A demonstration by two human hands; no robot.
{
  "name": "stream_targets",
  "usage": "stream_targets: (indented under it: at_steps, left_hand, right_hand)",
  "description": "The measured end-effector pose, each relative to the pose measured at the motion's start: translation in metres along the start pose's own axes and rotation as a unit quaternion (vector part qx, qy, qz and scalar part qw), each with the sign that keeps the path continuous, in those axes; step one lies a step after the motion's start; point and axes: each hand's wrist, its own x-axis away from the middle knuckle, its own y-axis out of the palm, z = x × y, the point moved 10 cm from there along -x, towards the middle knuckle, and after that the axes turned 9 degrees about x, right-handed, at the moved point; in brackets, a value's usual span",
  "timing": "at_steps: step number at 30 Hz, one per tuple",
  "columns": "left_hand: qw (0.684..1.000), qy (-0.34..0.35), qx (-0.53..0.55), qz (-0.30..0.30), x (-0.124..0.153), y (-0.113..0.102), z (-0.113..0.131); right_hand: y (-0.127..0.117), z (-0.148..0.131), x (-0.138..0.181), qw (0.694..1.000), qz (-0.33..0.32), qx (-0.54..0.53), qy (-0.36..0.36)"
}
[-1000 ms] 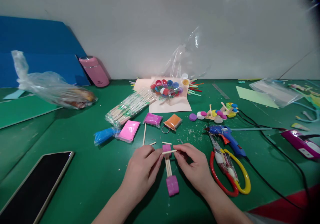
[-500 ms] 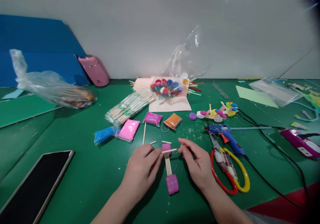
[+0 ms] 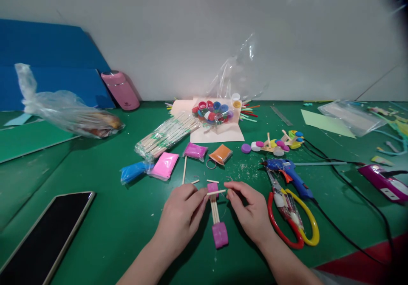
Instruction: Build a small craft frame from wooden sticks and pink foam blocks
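Stick-and-block piece (image 3: 215, 212) lies on the surface (image 3: 127, 234) between the fingers, ends already joined. Left hand (image 3: 181, 206) pinches a short stick (image 3: 216, 192) over the far block (image 3: 212, 186), attachment unclear; right hand (image 3: 250, 208) slightly parted beside its tip. Beyond, second stick (image 3: 212, 181) looks unattached.

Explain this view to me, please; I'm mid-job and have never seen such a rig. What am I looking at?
There is no machine here, just a person's two bare hands. Every picture comes from one camera worn on the head, looking forward and down. The left hand pinches a short stick. The right hand is at the stick's other end; whether it touches is unclear. Between the hands, a row of sticks joins two purple blocks. On the green table, farther off, lie an orange packet and bagged sticks. A blue glue gun lies to the right, a phone to the left.
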Motion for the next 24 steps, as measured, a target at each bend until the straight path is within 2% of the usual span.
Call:
stream_targets:
  at_steps: [14,24]
  left_hand:
    - [1.000,-0.001,0.001,0.006,-0.0008,-0.0003,0.0003]
    - [1.000,-0.002,0.002,0.013,-0.0007,-0.0026,0.0011]
  right_hand:
    - [0.0058,0.0005,0.0010,1.000,-0.024,-0.008,0.000]
    - [0.0016,0.0024,0.0000,1.000,-0.010,-0.018,0.008]
